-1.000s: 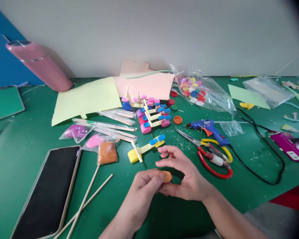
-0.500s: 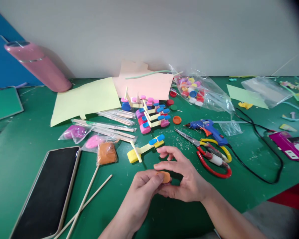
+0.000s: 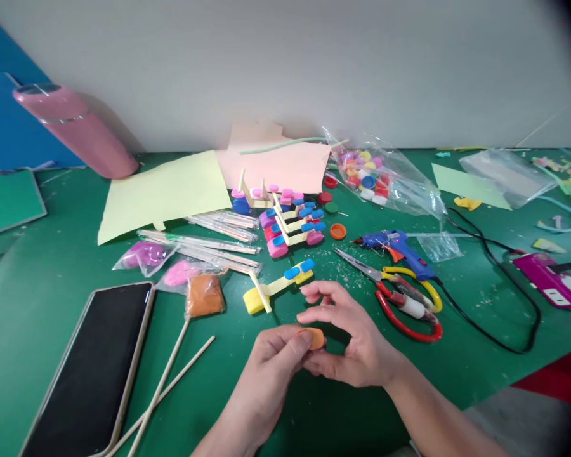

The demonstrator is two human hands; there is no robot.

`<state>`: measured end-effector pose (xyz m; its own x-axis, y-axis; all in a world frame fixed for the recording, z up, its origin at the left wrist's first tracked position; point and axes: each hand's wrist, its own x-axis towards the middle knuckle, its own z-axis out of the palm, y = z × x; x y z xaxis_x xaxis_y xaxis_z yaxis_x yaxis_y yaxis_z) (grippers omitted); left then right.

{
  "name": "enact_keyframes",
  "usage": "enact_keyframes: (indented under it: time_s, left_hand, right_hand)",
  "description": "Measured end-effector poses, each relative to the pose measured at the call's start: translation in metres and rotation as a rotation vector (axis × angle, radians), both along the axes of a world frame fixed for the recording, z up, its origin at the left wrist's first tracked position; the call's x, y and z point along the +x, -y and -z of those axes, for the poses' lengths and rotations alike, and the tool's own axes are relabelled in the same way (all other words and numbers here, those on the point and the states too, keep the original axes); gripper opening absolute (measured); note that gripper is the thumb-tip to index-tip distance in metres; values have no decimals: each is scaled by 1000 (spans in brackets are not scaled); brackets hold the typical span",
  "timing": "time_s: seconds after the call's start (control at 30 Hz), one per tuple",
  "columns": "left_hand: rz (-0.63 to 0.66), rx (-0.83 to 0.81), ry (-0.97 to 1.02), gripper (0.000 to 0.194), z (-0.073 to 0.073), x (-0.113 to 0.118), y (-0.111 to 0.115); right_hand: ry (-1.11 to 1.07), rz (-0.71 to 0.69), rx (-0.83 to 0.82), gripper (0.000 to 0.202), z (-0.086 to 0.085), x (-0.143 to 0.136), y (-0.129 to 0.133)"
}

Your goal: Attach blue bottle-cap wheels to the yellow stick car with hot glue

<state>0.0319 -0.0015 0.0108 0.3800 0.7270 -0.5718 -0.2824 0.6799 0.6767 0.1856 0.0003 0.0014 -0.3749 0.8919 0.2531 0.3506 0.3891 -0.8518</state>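
My left hand [image 3: 273, 362] pinches a small flattened piece of orange modelling clay [image 3: 317, 339] between thumb and fingers. Beside it, my right hand [image 3: 345, 336] has its fingers apart and curved, with the thumb under or against the clay's edge; exact contact is hidden. Just beyond the hands lies a small model [image 3: 280, 285] of pale sticks with yellow clay ends and blue oval pieces. Several similar models [image 3: 295, 222] with pink, purple and blue parts stand farther back. An orange clay packet [image 3: 204, 295] sits left of my hands.
Scissors [image 3: 400, 292] and a blue glue gun [image 3: 394, 244] with a black cord lie to the right. A phone [image 3: 90, 368] and crossed wooden sticks [image 3: 166, 387] are at the left. Behind are a bag of bottle caps [image 3: 371, 174], paper sheets [image 3: 171, 193] and a pink bottle [image 3: 78, 130].
Both hands hold nearly the same pose around the orange clay. The whole view has shifted very slightly; nothing on the table has moved.
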Motion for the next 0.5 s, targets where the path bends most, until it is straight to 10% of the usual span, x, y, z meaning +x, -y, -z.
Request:
enact_keyframes:
  time_s: [0.5]
  left_hand:
    - [-45, -6, 42, 19, -2, 0, 0]
  right_hand:
    - [9, 39, 32, 36, -4, 4, 1]
